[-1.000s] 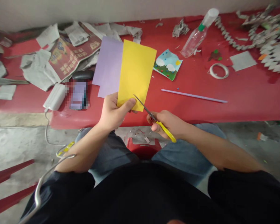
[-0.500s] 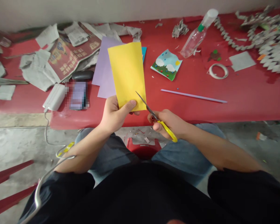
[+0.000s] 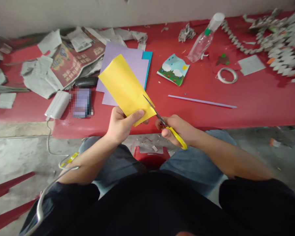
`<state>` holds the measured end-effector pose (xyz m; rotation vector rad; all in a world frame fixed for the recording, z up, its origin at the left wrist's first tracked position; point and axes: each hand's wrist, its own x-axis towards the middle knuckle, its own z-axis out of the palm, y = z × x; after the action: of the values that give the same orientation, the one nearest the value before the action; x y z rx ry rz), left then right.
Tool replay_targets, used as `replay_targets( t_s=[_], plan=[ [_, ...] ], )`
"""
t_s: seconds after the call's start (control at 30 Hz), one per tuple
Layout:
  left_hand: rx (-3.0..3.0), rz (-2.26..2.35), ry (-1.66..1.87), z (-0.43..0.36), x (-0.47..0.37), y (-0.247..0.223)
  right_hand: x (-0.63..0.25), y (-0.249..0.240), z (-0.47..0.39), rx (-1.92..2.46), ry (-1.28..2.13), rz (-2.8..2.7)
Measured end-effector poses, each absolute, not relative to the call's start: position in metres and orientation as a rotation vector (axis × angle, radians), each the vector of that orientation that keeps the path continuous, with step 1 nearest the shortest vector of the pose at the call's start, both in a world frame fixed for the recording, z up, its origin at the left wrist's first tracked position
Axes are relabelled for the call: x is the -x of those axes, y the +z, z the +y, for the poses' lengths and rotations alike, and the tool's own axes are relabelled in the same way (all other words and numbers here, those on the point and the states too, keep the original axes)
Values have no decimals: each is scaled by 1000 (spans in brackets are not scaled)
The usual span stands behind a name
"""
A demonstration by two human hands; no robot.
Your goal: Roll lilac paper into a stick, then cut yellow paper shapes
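Observation:
My left hand (image 3: 123,124) pinches a yellow sheet of paper (image 3: 124,87) near its lower edge, thumb on top and fingers beneath. The sheet is tilted, its far end leaning left over purple paper (image 3: 130,55). In my right hand (image 3: 175,126) is a pair of scissors (image 3: 175,136) with yellow handles and dark blades. The blades point up and left and lie along the sheet's lower right edge, the tip over the paper. Whether both blades are in contact with the paper I cannot tell. Blue paper (image 3: 147,70) peeks out from under the purple sheets.
On the red table (image 3: 199,116) are a thin purple strip (image 3: 201,101), a painted card (image 3: 173,70), a roll of tape (image 3: 227,76) and a clear bottle (image 3: 201,44). A phone (image 3: 82,102), a white power bank (image 3: 58,105) with a cable, and newspaper (image 3: 73,62) lie left. Folded paper chains (image 3: 284,55) sit right.
The yellow sheet has turned counterclockwise from nearly upright, its top swinging left and uncovering more purple and blue paper. The scissors and right hand stay almost where they were.

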<state>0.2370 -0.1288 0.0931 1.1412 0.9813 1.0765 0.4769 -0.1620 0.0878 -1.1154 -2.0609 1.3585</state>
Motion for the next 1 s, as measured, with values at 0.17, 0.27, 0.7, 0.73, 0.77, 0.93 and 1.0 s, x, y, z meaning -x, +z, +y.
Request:
replay_targets(
  t_s=[0.17,0.27,0.7,0.73,0.77,0.93,1.0],
  plan=[
    [-1179,962,1082,-132,-242,94,-477,90,-161,1120,1421,-2016],
    [-1207,931,1088,-133,-244,92,-476,89,-160,1098,1391,-2003],
    [-1202,930,1082,-134,-243,90,-475,87,-159,1101,1413,-1988],
    [-1206,936,1072,-134,-244,90,-474,87,-160,1111,1437,-1967],
    [-1209,941,1068,-135,-245,88,-473,86,-161,1120,1460,-1944],
    [-1185,947,1173,-140,-252,77,-469,81,-165,1140,1477,-1864],
    [-1182,949,1194,-140,-254,75,-467,77,-166,1135,1434,-1858]
  ],
)
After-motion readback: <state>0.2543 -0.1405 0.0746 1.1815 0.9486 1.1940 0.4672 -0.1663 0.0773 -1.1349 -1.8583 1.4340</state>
